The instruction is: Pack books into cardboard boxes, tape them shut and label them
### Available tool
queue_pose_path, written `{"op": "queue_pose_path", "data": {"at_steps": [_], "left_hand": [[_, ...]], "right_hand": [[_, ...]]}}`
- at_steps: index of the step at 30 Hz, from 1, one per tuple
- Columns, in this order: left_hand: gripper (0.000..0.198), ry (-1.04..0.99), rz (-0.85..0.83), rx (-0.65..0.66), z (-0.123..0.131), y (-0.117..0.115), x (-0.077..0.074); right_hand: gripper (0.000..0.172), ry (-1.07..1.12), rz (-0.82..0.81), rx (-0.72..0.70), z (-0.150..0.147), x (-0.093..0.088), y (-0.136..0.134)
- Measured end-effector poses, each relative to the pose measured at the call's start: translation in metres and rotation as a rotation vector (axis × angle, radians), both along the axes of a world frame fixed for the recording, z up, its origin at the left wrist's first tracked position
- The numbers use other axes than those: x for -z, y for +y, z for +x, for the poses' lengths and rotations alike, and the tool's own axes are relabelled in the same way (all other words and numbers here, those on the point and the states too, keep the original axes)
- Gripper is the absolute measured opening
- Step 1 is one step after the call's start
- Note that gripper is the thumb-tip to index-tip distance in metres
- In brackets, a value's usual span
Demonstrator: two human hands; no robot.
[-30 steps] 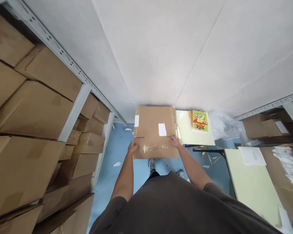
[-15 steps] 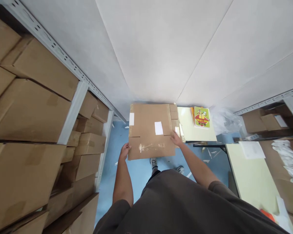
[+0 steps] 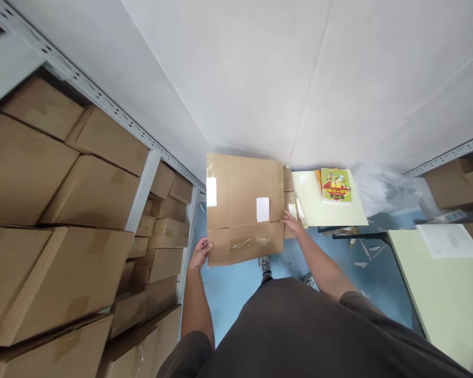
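Note:
In the head view a flattened cardboard box (image 3: 244, 184) is held out in front of me, tilted slightly. It bears a white label on its left edge, a white paper label (image 3: 262, 209) on its face and clear tape near its lower edge. My left hand (image 3: 200, 253) is closed on its lower left edge, thumb on the front. At the right edge, my right hand (image 3: 292, 223) grips the cardboard with its fingertips; part of the fingers is hard to make out. Behind that edge more folded cardboard (image 3: 289, 184) shows beside a table.
Shelves of brown cartons (image 3: 90, 191) line the left side. A pale table (image 3: 309, 190) at the wall holds a green and red booklet (image 3: 336, 185). Clear plastic wrap (image 3: 386, 189) lies beside it. Another pale table (image 3: 437, 291) stands at right. Scraps lie on the blue floor (image 3: 224, 299).
The view has turned to the left. The flattened box has swung a little, its top left corner now higher and its lower left corner lower. Both hands stay on its edges.

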State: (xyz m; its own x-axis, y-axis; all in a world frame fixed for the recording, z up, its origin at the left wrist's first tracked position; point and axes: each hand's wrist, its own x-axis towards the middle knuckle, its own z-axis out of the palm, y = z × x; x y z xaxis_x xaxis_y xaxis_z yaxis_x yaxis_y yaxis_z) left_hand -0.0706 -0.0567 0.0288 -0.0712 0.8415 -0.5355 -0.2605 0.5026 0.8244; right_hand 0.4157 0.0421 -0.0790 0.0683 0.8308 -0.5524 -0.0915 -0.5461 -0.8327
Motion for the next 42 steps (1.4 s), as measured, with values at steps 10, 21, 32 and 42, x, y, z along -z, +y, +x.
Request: {"op": "queue_pose_path", "data": {"at_steps": [10,21,32,42], "left_hand": [[0.112,-0.039,0.123,0.279,0.072,0.039,-0.085],[0.086,-0.053,0.317,0.643,0.334,0.160,-0.151],[0.085,-0.112,0.349,1.063,0.662,0.174,-0.178],[0.082,-0.200,0.293,1.386,0.856,0.165,-0.159]], "right_hand": [[0.071,0.339,0.232,-0.054,0.134,-0.112,-0.010],[0.067,0.287,0.479,0.169,0.380,-0.219,-0.129],[0.069,0.046,0.522,0.628,0.541,-0.254,-0.355],[0.070,-0.110,0.472,0.955,0.552,-0.251,-0.464]]}}
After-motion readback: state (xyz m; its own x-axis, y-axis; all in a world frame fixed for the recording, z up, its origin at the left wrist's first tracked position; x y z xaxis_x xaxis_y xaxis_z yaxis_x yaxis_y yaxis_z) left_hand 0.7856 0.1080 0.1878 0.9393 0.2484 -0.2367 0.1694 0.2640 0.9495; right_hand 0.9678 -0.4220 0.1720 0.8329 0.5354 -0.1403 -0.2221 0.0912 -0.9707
